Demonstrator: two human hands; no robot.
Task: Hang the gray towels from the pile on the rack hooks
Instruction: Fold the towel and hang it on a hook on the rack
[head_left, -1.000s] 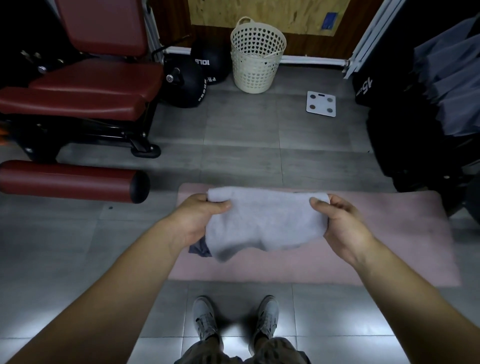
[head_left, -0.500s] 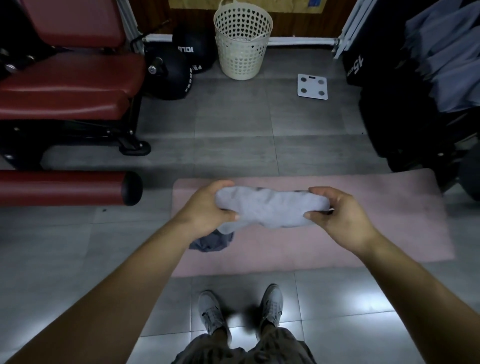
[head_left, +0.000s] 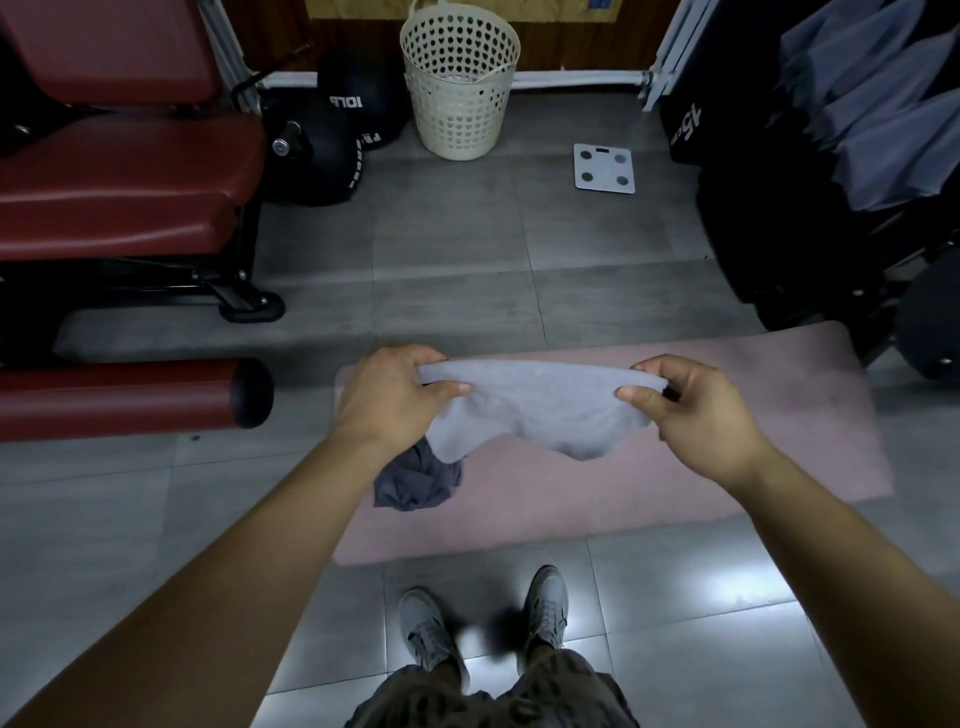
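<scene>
I hold a light gray towel (head_left: 540, 410) stretched between both hands above a pink mat (head_left: 727, 457). My left hand (head_left: 387, 397) grips its left end, thumb on top and fingers curled under. My right hand (head_left: 691, 410) pinches the right end. The towel sags in the middle. A darker gray towel (head_left: 415, 480) lies crumpled on the mat below my left hand. Several gray towels (head_left: 883, 119) hang at the upper right on a dark rack; its hooks are not visible.
A red padded bench (head_left: 119, 176) and its roller (head_left: 130, 400) fill the left side. Black weight balls (head_left: 322, 150), a cream laundry basket (head_left: 460, 85) and a white scale (head_left: 604, 168) stand at the back. Dark equipment (head_left: 769, 234) sits right. My shoes (head_left: 483, 629) are on grey tiles.
The towel went from hanging flat to bunched, and is now pulled out wider between my hands. The view tilted down slightly, then steadied.
</scene>
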